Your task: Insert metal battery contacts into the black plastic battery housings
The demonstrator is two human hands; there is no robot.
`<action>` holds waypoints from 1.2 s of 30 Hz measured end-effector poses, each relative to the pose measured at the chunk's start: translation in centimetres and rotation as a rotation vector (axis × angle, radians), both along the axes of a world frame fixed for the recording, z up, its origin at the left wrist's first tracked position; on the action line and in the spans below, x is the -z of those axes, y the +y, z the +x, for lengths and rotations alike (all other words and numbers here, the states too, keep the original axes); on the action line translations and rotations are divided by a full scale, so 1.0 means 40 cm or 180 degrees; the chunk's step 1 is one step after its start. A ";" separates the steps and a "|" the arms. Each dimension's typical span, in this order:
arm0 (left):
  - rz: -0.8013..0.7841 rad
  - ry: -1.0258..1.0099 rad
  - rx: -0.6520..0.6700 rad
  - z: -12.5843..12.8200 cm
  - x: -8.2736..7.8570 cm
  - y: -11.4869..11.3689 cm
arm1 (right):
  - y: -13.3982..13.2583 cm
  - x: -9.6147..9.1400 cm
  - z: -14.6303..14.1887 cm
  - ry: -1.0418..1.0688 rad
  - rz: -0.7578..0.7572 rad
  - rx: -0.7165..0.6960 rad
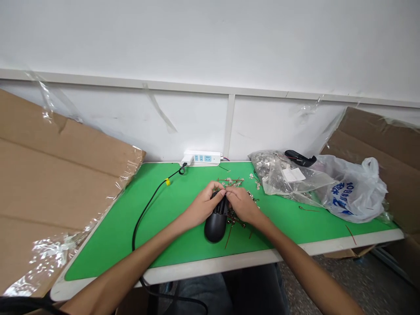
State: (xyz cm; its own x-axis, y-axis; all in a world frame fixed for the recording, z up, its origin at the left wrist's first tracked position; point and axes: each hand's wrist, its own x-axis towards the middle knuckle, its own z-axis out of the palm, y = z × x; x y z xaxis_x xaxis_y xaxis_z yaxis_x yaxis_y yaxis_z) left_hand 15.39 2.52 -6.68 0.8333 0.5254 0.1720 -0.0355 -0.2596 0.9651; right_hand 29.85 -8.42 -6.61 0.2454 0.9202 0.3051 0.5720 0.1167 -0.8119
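Note:
A black computer mouse (215,225) lies on the green mat (183,232), with its upper end opened or split, though this is partly hidden. My left hand (205,205) grips that end from the left. From the right, my right hand (241,205) pinches the same end, fingertips meeting those of my left hand. Several small metal parts with thin brown wires (231,180) lie scattered just beyond and beside my hands. A black cable (147,210) with a yellow tag (167,181) curves across the mat's left side.
A white power strip (201,158) stands against the wall behind the mat. To the right lie a transparent bag of metal parts (275,175) and a white plastic bag with blue print (352,192). Cardboard sheets (49,175) cover the left side, and a white table edge (210,264) runs along the front.

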 end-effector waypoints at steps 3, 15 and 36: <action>0.0125 0.0123 -0.0028 -0.002 0.001 -0.001 | -0.001 -0.001 0.000 -0.0053 -0.0050 -0.0032; 0.0248 0.0351 0.0044 -0.006 -0.003 -0.006 | -0.003 -0.002 -0.003 -0.0043 -0.0244 -0.0042; 0.0894 0.0360 -0.0094 -0.035 -0.040 -0.044 | -0.009 -0.013 -0.026 0.0286 -0.0188 -0.0287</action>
State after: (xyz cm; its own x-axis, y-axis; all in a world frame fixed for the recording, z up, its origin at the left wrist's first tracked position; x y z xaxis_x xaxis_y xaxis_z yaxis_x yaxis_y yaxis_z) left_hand 13.98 0.78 -5.06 0.8404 0.4949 0.2209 0.0798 -0.5162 0.8527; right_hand 28.81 -8.76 -6.09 0.1848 0.9554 0.2303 0.4860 0.1148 -0.8664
